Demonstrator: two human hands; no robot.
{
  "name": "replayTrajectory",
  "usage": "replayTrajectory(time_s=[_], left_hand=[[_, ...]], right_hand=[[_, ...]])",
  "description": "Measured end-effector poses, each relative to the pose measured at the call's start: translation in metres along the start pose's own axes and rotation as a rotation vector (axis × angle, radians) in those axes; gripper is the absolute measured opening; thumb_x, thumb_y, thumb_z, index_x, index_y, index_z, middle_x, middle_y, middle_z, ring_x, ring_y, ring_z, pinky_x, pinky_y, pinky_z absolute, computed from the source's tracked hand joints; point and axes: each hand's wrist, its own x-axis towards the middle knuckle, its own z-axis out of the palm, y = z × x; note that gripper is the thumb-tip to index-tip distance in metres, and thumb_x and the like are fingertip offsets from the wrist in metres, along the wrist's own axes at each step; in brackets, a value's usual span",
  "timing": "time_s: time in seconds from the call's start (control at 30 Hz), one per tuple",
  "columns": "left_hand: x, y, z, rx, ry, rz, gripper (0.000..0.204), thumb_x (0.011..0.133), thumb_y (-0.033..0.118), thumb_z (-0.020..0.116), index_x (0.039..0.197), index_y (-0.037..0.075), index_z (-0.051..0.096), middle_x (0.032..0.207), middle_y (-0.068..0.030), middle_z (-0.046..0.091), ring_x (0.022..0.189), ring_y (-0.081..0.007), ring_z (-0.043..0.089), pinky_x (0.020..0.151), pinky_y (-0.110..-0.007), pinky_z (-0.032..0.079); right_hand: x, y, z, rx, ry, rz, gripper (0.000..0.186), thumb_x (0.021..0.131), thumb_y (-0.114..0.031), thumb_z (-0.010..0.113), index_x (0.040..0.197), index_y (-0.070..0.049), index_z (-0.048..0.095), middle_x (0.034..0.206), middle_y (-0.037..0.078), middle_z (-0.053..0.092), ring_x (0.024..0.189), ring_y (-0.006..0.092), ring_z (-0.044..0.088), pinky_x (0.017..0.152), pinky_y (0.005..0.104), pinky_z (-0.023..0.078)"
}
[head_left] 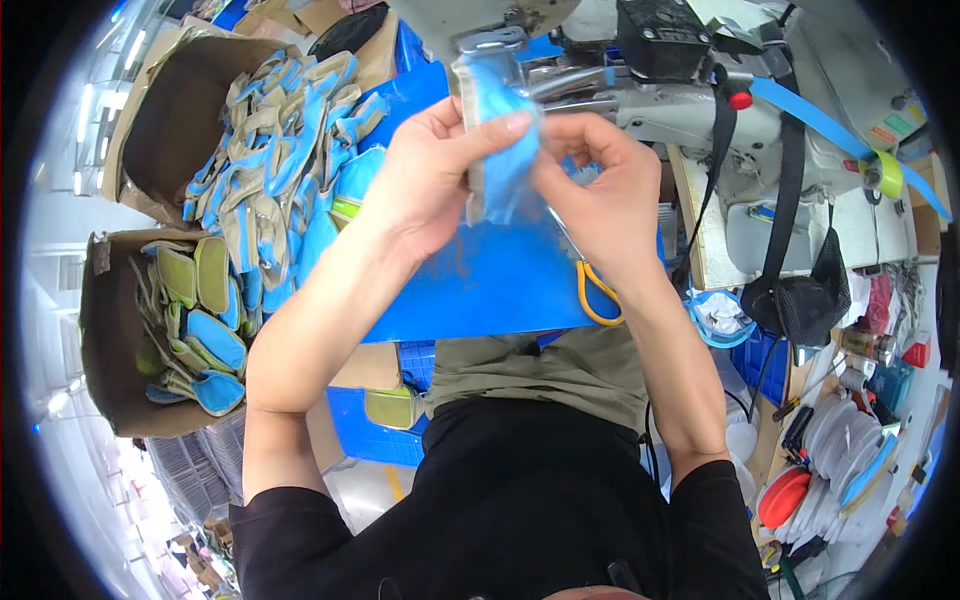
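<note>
A blue fabric piece with a beige edge point(505, 95) is held up over the blue worktop point(470, 290), just in front of a sewing machine point(600, 70). My left hand point(430, 170) grips it from the left, thumb across its blue face. At its right edge, the bent fingers and thumb of my right hand point(605, 180) close on the cloth, slightly smeared by motion. Scissors with yellow-orange handles point(598, 295) lie beneath my right wrist, their blades partly hidden. A heap of blue and beige fabric pieces point(285, 150) rises left of my left forearm.
Two cardboard boxes stand at the left; the lower box point(105, 340) holds green and blue pouches point(205, 320). Blue tape point(815, 112) runs across the machine at the right. Below are a small blue bin point(720, 318), a black mesh bag point(810, 300) and several white spools point(840, 450).
</note>
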Motion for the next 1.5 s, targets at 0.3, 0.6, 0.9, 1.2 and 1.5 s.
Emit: replayTrajectory(time_s=[0.3, 0.6, 0.9, 1.2, 1.5], left_hand=[[-0.001, -0.022, -0.010, 0.173, -0.029, 0.230, 0.031, 0.092, 0.017, 0.078, 0.117, 0.001, 0.071, 0.107, -0.0056, 0.074, 0.096, -0.0101, 0.066, 0.087, -0.028, 0.052], [0.005, -0.011, -0.019, 0.195, -0.090, 0.263, 0.017, 0.096, 0.013, 0.073, 0.110, 0.003, 0.073, 0.102, -0.0054, 0.076, 0.091, -0.0116, 0.069, 0.086, -0.029, 0.054], [0.002, -0.015, -0.016, 0.173, -0.061, 0.233, 0.020, 0.093, 0.011, 0.076, 0.111, 0.002, 0.073, 0.101, -0.0064, 0.076, 0.092, -0.0134, 0.071, 0.085, -0.030, 0.056], [0.002, -0.024, -0.011, 0.330, 0.025, 0.383, 0.025, 0.088, 0.006, 0.080, 0.111, 0.000, 0.073, 0.101, -0.0077, 0.076, 0.090, -0.0116, 0.070, 0.083, -0.028, 0.056], [0.004, -0.020, -0.004, 0.366, 0.036, 0.376, 0.026, 0.086, 0.006, 0.081, 0.109, -0.001, 0.071, 0.100, -0.0084, 0.076, 0.085, -0.0113, 0.071, 0.075, -0.025, 0.058]], right_hand=[[0.002, -0.001, 0.001, -0.127, 0.050, -0.169, 0.021, 0.082, -0.009, 0.077, 0.102, -0.002, 0.073, 0.088, 0.007, 0.075, 0.083, 0.0152, 0.071, 0.079, 0.0295, 0.055], [-0.007, 0.019, 0.013, -0.093, 0.162, -0.326, 0.019, 0.082, -0.008, 0.074, 0.101, -0.008, 0.071, 0.092, 0.009, 0.072, 0.081, 0.0256, 0.072, 0.069, 0.0341, 0.055], [-0.007, 0.033, 0.011, 0.020, 0.151, -0.354, 0.017, 0.083, -0.002, 0.071, 0.100, -0.004, 0.074, 0.092, 0.011, 0.072, 0.082, 0.0250, 0.072, 0.071, 0.0327, 0.056], [-0.008, 0.033, 0.010, 0.102, 0.098, -0.314, 0.018, 0.084, -0.003, 0.072, 0.101, -0.003, 0.075, 0.092, 0.010, 0.073, 0.083, 0.0239, 0.072, 0.073, 0.0313, 0.057], [-0.007, 0.026, 0.006, -0.016, 0.070, -0.288, 0.018, 0.083, -0.003, 0.074, 0.101, -0.004, 0.075, 0.092, 0.010, 0.073, 0.084, 0.0243, 0.071, 0.072, 0.0330, 0.054]])
